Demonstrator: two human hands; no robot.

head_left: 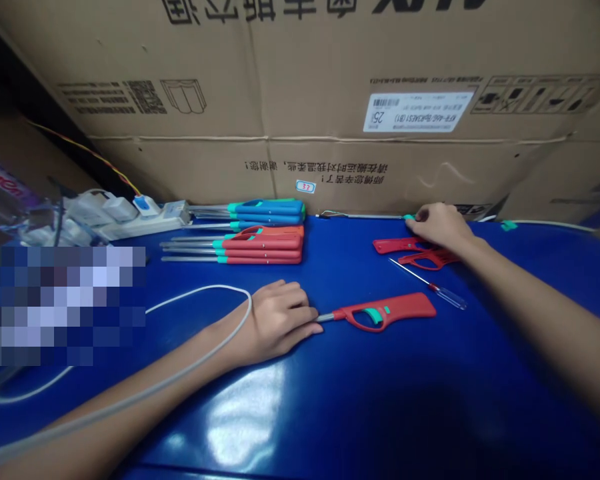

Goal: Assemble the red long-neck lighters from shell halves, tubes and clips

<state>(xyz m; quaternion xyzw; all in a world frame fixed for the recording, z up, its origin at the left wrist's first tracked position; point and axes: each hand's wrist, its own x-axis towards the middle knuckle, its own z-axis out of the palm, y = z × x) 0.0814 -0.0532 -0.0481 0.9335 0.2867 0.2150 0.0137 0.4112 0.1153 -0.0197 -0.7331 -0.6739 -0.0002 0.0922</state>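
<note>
The red lighter [405, 315] lies flat on the blue desk [340, 400], handle pointing right; the left grip [280, 317], on its left, has thumb and forefinger closed about the metal barrel, whose tip is hidden; the right grip [443, 225], beyond the lighter, bends its fingers at a small green piece [409, 217] on the end of a thin metal tube [365, 216], though whether it pinches or only touches I cannot tell.

The step in hand looks like steadying the lighter while reaching among loose parts; the next move seems to call for a light fingertip hold on the green piece, without nudging the red shells [393, 246] beyond the lighter or the screwdriver [447, 295] just past its handle end.

The cardboard box [300, 107] walls off the far side of the lighter, leaving the right grip little depth; the stacked lighters [265, 253] bound the way beyond and left of it; the white cable [217, 286] loops over the left forearm and could snag; the widest room lies on the lighter's near side.
</note>
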